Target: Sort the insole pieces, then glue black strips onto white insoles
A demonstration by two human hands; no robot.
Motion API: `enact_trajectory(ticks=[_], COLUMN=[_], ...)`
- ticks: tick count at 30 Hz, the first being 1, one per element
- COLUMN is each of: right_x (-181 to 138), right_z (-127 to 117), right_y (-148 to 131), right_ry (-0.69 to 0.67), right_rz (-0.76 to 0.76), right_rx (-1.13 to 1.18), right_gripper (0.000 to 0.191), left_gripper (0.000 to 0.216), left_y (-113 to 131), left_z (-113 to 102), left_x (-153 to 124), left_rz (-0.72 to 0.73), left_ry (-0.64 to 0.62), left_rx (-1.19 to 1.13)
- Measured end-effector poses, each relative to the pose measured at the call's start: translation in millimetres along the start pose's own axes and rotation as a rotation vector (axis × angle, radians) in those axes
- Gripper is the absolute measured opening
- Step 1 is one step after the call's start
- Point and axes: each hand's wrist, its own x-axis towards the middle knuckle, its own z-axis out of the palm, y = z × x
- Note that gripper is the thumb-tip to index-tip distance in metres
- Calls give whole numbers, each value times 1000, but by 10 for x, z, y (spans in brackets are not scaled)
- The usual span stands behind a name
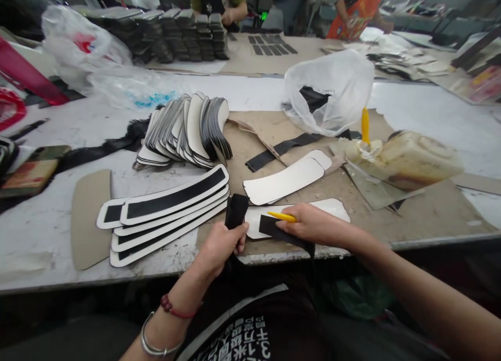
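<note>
My left hand (223, 246) is closed around black fabric strips (237, 209), whose ends stick up above the fist. In my right hand (313, 223) is a slim yellow stick (282, 216), its pointed end towards the left. Under that hand a black strip (270, 226) lies over a white curved panel (332, 208) at the table's front edge; whether the fingers also grip the strip is hidden. Further back, two more white panels (287, 179) overlap. To the left, several white panels with black strips on them (176, 196) are stacked in a fan.
A dense row of curved panels (188, 129) stands behind the fan. On the right are a stained plastic container (422, 160) with an upright yellow stick (365, 125), and a plastic bag (344, 84). A beige panel (88, 220) lies left. Two people work across the table.
</note>
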Motion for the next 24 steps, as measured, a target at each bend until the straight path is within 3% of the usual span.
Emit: enact_trajectory(ticks=[5,13,24], right_x=[320,474,527], right_z=[28,29,25], right_y=[-53,-28,-77], right_ry=[-96,-109,-110], right_rz=[-4,1,11], right_rx=[1,-96,-220], right_gripper=[24,26,30], left_gripper=[31,31,36], left_y=[-29,19,39], left_z=[-41,-64,37], left_x=[47,54,111], left_rz=[-46,-81,-72], left_ry=[-50,-79,24], left_rx=[-40,-70,-27])
